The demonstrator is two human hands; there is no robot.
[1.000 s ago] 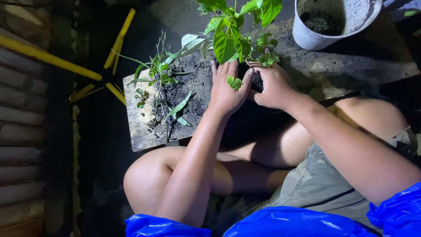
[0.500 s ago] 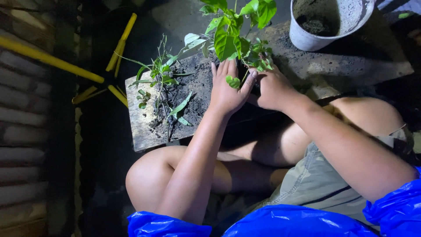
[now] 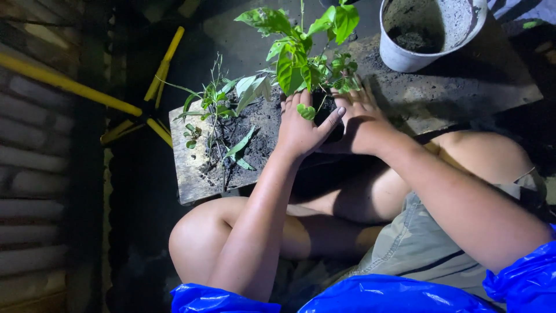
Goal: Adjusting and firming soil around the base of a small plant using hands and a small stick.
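Observation:
A leafy green plant [image 3: 301, 52] stands in a small dark pot [image 3: 324, 113] on a wooden board [image 3: 191, 168]. Both my hands cup the pot at its rim. My left hand [image 3: 301, 127] wraps the near left side, thumb stretched to the right over the soil. My right hand [image 3: 365, 119] presses on the right side, fingers spread under the leaves. Most of the pot is hidden by my hands and the foliage.
Loose dark soil [image 3: 249, 136] and pulled weeds [image 3: 217, 116] lie on the board's left half. A white bucket [image 3: 428, 35] with soil inside stands at the top right. Yellow sticks [image 3: 150, 93] cross on the dark ground to the left. My bare knees sit below the board.
Both hands have shifted a little on the pot and closed more tightly around its rim. The plant stays upright in the same spot.

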